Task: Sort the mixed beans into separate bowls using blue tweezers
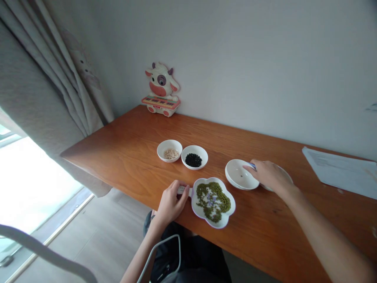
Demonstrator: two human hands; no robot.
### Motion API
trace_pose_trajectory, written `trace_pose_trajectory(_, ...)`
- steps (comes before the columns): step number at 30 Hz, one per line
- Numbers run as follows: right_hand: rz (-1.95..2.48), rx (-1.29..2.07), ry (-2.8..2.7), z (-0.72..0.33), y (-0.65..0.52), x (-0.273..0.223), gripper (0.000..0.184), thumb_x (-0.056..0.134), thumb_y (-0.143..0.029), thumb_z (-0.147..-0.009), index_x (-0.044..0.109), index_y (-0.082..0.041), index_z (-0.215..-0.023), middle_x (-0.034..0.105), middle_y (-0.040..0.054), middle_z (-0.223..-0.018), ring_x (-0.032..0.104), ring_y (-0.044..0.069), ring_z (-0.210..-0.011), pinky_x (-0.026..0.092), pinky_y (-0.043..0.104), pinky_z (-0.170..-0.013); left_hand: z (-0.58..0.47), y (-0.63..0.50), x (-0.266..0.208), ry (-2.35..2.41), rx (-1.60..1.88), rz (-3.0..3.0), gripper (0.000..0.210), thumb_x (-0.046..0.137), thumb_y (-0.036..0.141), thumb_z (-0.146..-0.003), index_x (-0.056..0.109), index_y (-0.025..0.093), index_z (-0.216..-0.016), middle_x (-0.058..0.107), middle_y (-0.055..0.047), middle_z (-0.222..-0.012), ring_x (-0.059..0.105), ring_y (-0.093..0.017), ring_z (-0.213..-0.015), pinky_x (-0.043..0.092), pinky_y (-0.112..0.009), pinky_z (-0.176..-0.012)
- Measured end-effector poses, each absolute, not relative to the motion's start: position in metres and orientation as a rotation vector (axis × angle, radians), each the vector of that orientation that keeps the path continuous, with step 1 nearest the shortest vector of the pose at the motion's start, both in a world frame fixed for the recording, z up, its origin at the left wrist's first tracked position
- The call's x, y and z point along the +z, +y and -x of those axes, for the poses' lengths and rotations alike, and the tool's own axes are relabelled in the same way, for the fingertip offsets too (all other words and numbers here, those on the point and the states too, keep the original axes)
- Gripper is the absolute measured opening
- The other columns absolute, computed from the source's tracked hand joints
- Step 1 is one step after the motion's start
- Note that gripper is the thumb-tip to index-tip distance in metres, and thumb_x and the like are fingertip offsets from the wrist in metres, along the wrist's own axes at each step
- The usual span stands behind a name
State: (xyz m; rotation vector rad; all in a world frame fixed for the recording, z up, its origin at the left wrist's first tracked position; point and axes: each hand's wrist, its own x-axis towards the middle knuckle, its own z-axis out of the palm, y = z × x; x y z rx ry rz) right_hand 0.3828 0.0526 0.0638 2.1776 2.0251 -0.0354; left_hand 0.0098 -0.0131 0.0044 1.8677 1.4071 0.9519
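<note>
My left hand is closed around the short white handle of a flower-shaped dish, which sits near the table's front edge. Green mung beans are spread over its bottom, with a purple pattern showing between them. Over the right side of a white bowl is my right hand, its fingers closed on a small blue-and-white thing that I cannot make out. One tiny dark speck lies in that bowl. Another white bowl is partly hidden behind my right hand.
Farther back stand a white bowl of pale flat seeds and a white bowl of black beans, side by side. A cow-shaped toy piano leans near the wall. Papers lie at right; a grey cable crosses the lower left.
</note>
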Motion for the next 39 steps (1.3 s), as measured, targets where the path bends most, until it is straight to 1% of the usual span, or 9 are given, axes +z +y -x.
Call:
trace_pose_trajectory(3, -2.185, -0.114, 1.997, -0.378, 0.051, 0.062, 0.056, 0.031, -0.055, -0.104, 0.072, -0.017, -0.096, 0.078, 0.0213, -0.1, 0.074, 0.036, -0.098, 0.046, 0.039, -0.076, -0.01, -0.013, 0.006, 1.402, 0.959, -1.875, 0.024, 0.054, 0.04, -0.104, 0.062, 0.021, -0.091, 0.075, -0.005, -0.088, 0.072, -0.021, -0.08, 0.054, -0.03, -0.074)
trace_pose_trajectory(8, -2.241, -0.224, 1.943, -0.378, 0.047, 0.057, 0.053, 0.036, -0.055, -0.101, 0.074, -0.017, -0.094, 0.079, 0.0188, -0.095, 0.075, 0.033, -0.092, 0.045, 0.036, -0.069, -0.01, -0.013, 0.007, 1.401, 0.966, -1.879, 0.022, 0.055, 0.039, -0.103, 0.064, 0.021, -0.094, 0.076, -0.005, -0.09, 0.072, -0.021, -0.081, 0.055, -0.03, -0.075)
trace_pose_trajectory(12, -2.243, -0.288, 1.98, -0.374, 0.042, 0.055, 0.055, 0.035, -0.055, -0.101, 0.074, -0.019, -0.09, 0.079, 0.017, -0.091, 0.076, 0.031, -0.088, 0.044, 0.035, -0.068, -0.011, -0.013, 0.007, 1.397, 0.968, -1.881, 0.022, 0.054, 0.038, -0.104, 0.064, 0.021, -0.094, 0.076, -0.006, -0.092, 0.073, -0.021, -0.083, 0.055, -0.03, -0.075)
trace_pose_trajectory(19, -2.264, -0.269, 2.045, -0.368, 0.039, 0.051, 0.062, 0.029, -0.06, -0.102, 0.072, -0.02, -0.083, 0.079, 0.0196, -0.091, 0.075, 0.033, -0.087, 0.043, 0.036, -0.066, -0.011, -0.014, 0.006, 1.413, 0.975, -1.879, 0.023, 0.053, 0.039, -0.104, 0.064, 0.021, -0.093, 0.076, -0.007, -0.092, 0.074, -0.021, -0.083, 0.056, -0.029, -0.073)
trace_pose_trajectory(25, -2.227, -0.323, 2.138, -0.379, 0.043, 0.051, 0.053, 0.037, -0.064, -0.099, 0.07, -0.024, -0.091, 0.079, 0.0117, -0.092, 0.073, 0.028, -0.083, 0.04, 0.032, -0.065, -0.009, -0.015, 0.005, 1.404, 0.974, -1.906, 0.022, 0.055, 0.038, -0.103, 0.065, 0.021, -0.095, 0.077, -0.006, -0.092, 0.073, -0.02, -0.082, 0.056, -0.029, -0.076)
trace_pose_trajectory(29, -2.187, -0.368, 2.208, -0.388, 0.044, 0.054, 0.052, 0.041, -0.068, -0.097, 0.07, -0.024, -0.098, 0.079, 0.0093, -0.097, 0.072, 0.026, -0.084, 0.041, 0.031, -0.066, -0.009, -0.015, 0.004, 1.411, 0.969, -1.914, 0.022, 0.055, 0.038, -0.103, 0.066, 0.021, -0.096, 0.077, -0.005, -0.093, 0.073, -0.02, -0.083, 0.055, -0.029, -0.077)
trace_pose_trajectory(32, -2.127, -0.396, 2.263, -0.392, 0.047, 0.056, 0.049, 0.045, -0.067, -0.096, 0.069, -0.024, -0.094, 0.079, 0.0073, -0.094, 0.07, 0.024, -0.08, 0.042, 0.031, -0.067, -0.008, -0.016, 0.002, 1.425, 0.973, -1.918, 0.022, 0.055, 0.038, -0.103, 0.066, 0.021, -0.095, 0.076, -0.005, -0.092, 0.072, -0.019, -0.08, 0.054, -0.029, -0.076)
trace_pose_trajectory(35, -2.072, -0.379, 2.317, -0.393, 0.05, 0.058, 0.05, 0.049, -0.07, -0.093, 0.068, -0.024, -0.086, 0.077, 0.0071, -0.089, 0.067, 0.024, -0.077, 0.043, 0.033, -0.068, -0.009, -0.018, 0.001, 1.467, 0.992, -1.916, 0.021, 0.056, 0.037, -0.102, 0.064, 0.021, -0.091, 0.076, -0.004, -0.088, 0.07, -0.018, -0.075, 0.053, -0.029, -0.074)
trace_pose_trajectory(39, -2.035, -0.313, 2.398, -0.386, 0.053, 0.057, 0.052, 0.047, -0.07, -0.095, 0.069, -0.023, -0.088, 0.077, 0.0096, -0.097, 0.067, 0.025, -0.087, 0.045, 0.034, -0.073, -0.01, -0.02, 0.0, 1.553, 1.03, -1.925, 0.019, 0.059, 0.035, -0.098, 0.063, 0.021, -0.085, 0.074, -0.003, -0.081, 0.067, -0.018, -0.07, 0.05, -0.029, -0.071)
